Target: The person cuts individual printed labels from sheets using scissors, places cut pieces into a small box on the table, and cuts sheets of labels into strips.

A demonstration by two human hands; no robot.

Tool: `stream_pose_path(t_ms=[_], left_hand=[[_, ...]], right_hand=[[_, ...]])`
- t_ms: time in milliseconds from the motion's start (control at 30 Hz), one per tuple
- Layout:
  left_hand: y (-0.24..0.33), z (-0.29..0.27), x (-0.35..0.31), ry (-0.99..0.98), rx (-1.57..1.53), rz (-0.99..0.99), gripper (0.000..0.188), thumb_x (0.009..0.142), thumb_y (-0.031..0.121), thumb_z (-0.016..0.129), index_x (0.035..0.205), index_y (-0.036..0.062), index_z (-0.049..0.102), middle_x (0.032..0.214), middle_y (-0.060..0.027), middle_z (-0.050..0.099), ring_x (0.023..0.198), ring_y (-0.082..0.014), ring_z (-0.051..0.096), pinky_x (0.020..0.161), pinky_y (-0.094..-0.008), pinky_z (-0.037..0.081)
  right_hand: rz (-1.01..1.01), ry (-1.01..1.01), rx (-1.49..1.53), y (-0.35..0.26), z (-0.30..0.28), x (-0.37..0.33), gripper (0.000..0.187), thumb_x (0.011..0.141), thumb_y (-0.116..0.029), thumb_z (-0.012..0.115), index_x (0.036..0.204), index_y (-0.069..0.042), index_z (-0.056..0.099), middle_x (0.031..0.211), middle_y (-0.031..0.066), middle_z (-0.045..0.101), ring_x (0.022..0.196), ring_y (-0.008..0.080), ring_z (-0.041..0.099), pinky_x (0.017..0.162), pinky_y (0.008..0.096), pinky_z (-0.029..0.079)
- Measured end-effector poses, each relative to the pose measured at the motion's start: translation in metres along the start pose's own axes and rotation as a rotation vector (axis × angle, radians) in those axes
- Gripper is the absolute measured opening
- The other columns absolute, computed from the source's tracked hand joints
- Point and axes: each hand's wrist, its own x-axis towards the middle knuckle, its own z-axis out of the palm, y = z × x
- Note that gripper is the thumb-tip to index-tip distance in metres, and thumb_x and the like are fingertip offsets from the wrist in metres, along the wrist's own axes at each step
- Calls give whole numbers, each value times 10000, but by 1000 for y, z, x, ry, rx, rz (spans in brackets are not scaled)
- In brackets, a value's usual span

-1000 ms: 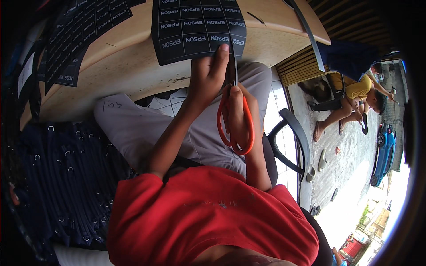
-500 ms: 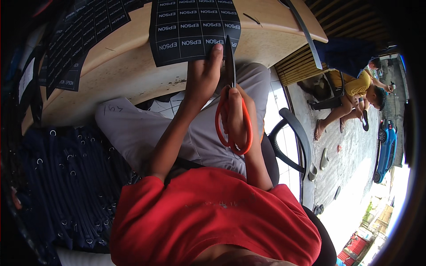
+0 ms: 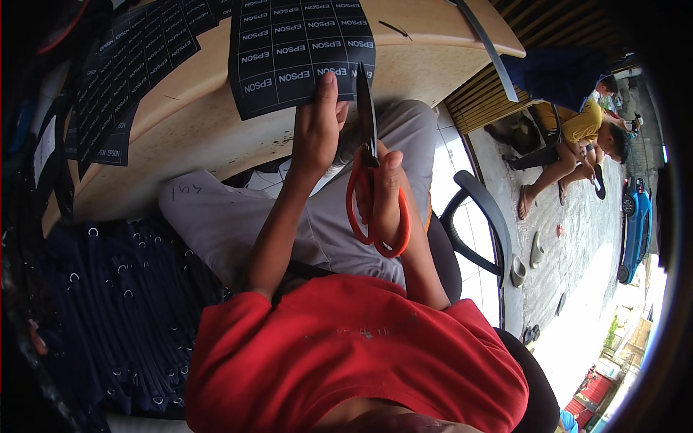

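Scissors (image 3: 369,130) with orange-red handles sit in the right hand (image 3: 382,198), its fingers curled through the loops and its thumb now standing to the right of the pivot instead of over it. The dark sheet (image 3: 299,50), printed with a pale grid, hangs over the front edge of the desk (image 3: 411,65). The left hand (image 3: 317,130) pinches its lower edge: thumb on top, the other fingers partly hidden beneath.

The main change is at that pinch. A second ago the left thumb lay right beside the blade; it has since slid left, leaving a visible gap. I judge that this gives the blade more room and keeps the fingers safer. The blade tip is over the rightmost column in all three views, so the cutting seems little further along. How far the blades are parted I cannot tell. More printed sheets (image 3: 133,79) lie at the desk's left, apart from the work.
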Motion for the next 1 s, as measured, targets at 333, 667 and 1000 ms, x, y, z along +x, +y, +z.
stream_pose_path(t_ms=[333,667,1000], left_hand=[[3,-2,-2,-46,43,-2,488,1022,465,337,676,126,384,585,66,296,491,-45,239,461,-249,168],[0,1,-5,49,-1,-59,403,1022,410,418,803,93,534,676,52,419,570,-41,341,508,-219,267],[-2,3,-8,79,-6,-34,357,1034,363,428,929,54,572,775,18,499,651,-63,435,568,-238,365]], right_hand=[[35,-61,-18,-8,-4,-1,621,1022,-534,224,852,20,445,572,168,455,565,358,472,582,425,385],[32,-39,23,-10,-3,2,623,1023,-530,229,855,27,455,592,177,478,575,367,481,588,428,392],[61,-50,49,-7,-6,-3,610,1032,-510,227,828,17,456,584,154,462,559,336,460,588,412,385]])
